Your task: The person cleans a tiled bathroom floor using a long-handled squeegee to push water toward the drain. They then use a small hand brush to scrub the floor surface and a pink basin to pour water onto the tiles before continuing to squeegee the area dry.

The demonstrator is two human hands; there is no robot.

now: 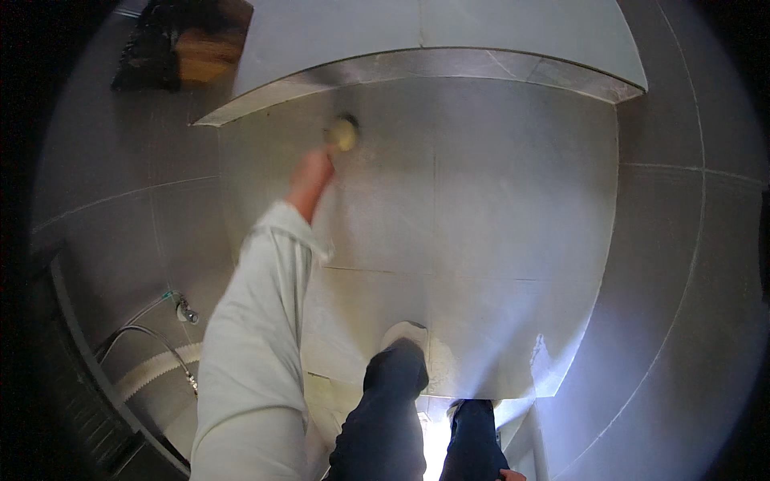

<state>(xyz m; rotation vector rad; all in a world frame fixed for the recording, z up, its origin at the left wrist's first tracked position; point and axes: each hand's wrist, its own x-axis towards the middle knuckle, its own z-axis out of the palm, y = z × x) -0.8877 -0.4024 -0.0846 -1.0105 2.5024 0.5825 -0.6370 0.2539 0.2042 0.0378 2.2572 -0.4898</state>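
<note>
My left hand (311, 174) reaches forward over the large grey tiles (517, 186), its white sleeve (258, 324) filling the lower left. A small round yellowish thing (344, 134) with a dark edge is at its fingertips. Motion blurs both hand and object, so what the thing is and whether it touches the tiles cannot be made out. Only a sliver of my right hand (512, 475) shows at the bottom edge, beside my dark trouser leg (475, 442). Its fingers and anything in them are hidden.
A pale raised ledge (445, 63) crosses the far side. Beyond it at upper left are a black item (150, 54) and a brown panel (210, 54). A valve (186, 311), a flexible hose (159, 337) and a ribbed pale pipe (153, 370) are at left. Bright light shines below.
</note>
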